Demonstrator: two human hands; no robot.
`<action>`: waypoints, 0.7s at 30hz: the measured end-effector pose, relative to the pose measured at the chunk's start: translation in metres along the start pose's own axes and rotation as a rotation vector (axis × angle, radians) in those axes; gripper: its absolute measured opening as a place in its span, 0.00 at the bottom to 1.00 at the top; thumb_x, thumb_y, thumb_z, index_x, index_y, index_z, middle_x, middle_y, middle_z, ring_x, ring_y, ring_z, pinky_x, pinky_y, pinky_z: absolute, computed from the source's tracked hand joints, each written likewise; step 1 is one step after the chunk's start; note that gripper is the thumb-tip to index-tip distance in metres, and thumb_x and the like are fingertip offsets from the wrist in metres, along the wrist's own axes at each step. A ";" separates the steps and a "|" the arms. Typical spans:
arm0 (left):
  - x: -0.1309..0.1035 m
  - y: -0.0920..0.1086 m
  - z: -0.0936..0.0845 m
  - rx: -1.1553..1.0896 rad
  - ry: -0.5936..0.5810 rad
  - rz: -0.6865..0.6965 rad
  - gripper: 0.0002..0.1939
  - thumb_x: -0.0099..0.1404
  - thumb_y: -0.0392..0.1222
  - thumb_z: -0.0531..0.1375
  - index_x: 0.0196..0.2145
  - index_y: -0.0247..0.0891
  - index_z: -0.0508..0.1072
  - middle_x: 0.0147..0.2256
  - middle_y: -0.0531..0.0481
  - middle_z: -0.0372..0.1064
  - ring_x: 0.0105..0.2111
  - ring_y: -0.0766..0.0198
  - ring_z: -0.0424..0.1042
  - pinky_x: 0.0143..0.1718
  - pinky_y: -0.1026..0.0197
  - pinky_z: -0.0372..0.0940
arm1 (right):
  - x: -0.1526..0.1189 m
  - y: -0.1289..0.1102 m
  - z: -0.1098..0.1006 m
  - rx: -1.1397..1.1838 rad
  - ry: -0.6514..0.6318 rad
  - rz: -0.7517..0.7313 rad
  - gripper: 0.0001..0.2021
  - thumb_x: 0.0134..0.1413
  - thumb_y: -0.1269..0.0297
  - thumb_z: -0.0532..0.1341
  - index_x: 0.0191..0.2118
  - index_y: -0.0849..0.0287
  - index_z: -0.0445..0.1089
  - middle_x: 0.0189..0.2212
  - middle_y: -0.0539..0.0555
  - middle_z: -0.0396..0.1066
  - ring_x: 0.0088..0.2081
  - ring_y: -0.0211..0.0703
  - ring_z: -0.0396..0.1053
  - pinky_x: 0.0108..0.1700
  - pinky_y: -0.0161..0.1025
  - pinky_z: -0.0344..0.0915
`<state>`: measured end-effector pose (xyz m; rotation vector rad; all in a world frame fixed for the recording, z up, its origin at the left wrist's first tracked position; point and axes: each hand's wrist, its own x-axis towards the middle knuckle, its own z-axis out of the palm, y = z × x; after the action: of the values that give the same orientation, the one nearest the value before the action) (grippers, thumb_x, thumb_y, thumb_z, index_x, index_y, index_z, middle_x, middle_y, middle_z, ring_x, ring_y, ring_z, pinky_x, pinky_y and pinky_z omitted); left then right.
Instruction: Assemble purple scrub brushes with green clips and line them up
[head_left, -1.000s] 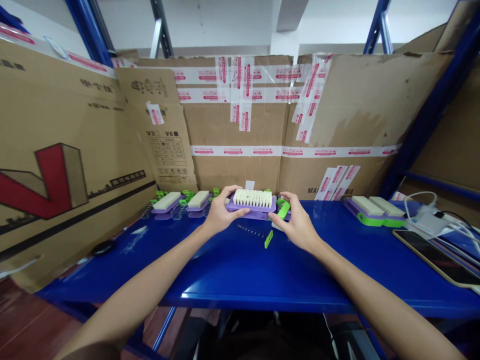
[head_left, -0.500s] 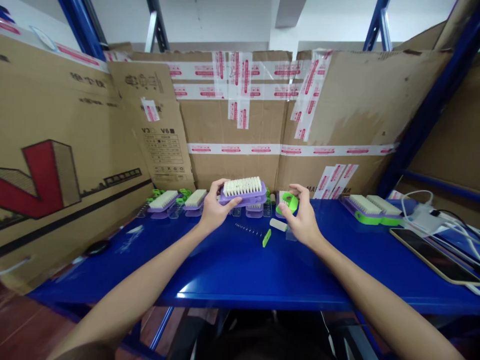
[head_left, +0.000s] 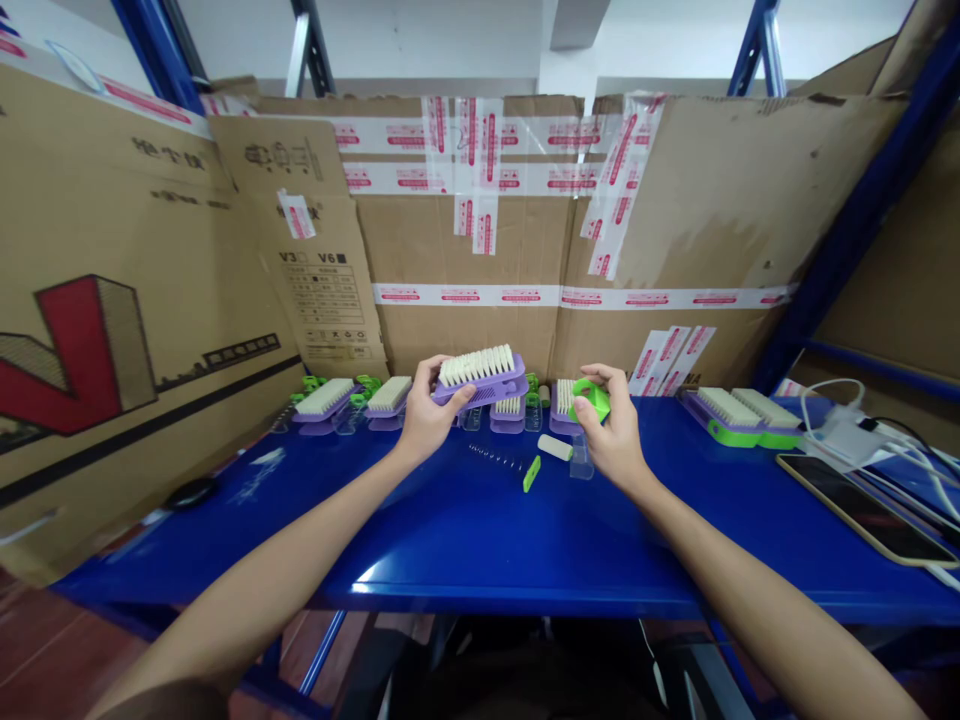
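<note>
My left hand (head_left: 430,418) is closed round one end of a purple scrub brush (head_left: 480,374), held above the table with its pale bristles up. Between the thumb and fingers of my right hand (head_left: 616,430) is a bright green plastic part (head_left: 592,401). Below them, on the blue table (head_left: 450,540), lie a thin spring (head_left: 495,458), a small flat green piece (head_left: 532,474), a cream cylinder (head_left: 555,447) and a clear plastic piece (head_left: 581,460).
Several purple brushes, such as one at the left (head_left: 324,398), line the back with green and clear parts. Two green-edged brushes (head_left: 742,415) stand at the right, near a phone (head_left: 862,508), white charger (head_left: 836,440) and cables. Cardboard walls (head_left: 480,240) enclose the back and left.
The green part has turned in my right hand and shifted slightly right. The brush in my left hand has tilted, showing more of its purple side, and moved slightly left.
</note>
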<state>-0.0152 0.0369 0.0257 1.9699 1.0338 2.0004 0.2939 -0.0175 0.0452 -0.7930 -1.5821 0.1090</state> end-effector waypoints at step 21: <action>-0.001 0.005 -0.004 0.096 -0.059 0.076 0.30 0.75 0.65 0.68 0.64 0.46 0.74 0.61 0.42 0.77 0.58 0.49 0.79 0.61 0.47 0.75 | -0.009 -0.007 0.004 -0.112 -0.272 -0.138 0.20 0.83 0.46 0.51 0.55 0.50 0.77 0.48 0.57 0.81 0.51 0.56 0.80 0.53 0.53 0.71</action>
<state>-0.0170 0.0314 0.0283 2.1343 1.0764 1.9510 0.2864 -0.0261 0.0409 -0.7765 -1.9092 0.0289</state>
